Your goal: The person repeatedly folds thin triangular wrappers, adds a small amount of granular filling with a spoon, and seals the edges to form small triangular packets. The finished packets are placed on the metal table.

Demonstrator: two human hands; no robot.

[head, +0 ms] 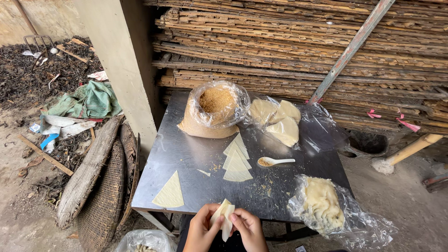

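Bottom centre of the frame: my left hand (201,232) and right hand (249,228) meet just below the near edge of the metal table (186,154), fingers of both pinched shut on one pale dough wrapper (223,217), folded and standing upright between them. To fold well, I judge the edges must line up and be pressed evenly without tearing the thin sheet.

Just beyond, lower left on the table, a single triangular wrapper (170,192) lies flat. Mid-table, a fanned stack of wrappers (237,163), with a white spoon (274,161) of filling beside it. Lower right, a plastic bag of finished pieces (322,203). Farthest, at the table's back, an open bag of brown crumb filling (214,109) and a bag of more wrappers (277,121).
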